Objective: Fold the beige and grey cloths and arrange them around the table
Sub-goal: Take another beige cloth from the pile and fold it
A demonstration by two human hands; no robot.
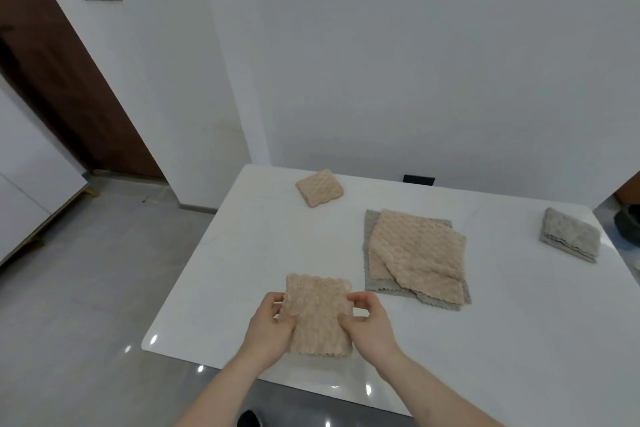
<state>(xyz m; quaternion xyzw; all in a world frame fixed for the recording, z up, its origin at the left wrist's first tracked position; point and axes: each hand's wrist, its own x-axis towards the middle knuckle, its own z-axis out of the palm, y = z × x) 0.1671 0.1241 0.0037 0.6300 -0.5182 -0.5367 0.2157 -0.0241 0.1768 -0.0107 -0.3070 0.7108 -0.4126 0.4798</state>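
Observation:
A half-folded beige cloth (317, 312) lies near the front left edge of the white table (242, 253). My left hand (268, 321) grips its left side and my right hand (369, 319) grips its right side. At the far left sits a small folded beige cloth (319, 187). A folded grey cloth (569, 234) rests at the far right. In the middle lies a pile of unfolded cloths: beige ones (419, 250) on top of a grey one (372, 282).
The table stands against a white wall. A dark socket plate (418, 179) sits on the wall behind the table. Grey tiled floor (86, 288) lies to the left, with a white cabinet (27, 191) and a brown door (62, 73) beyond.

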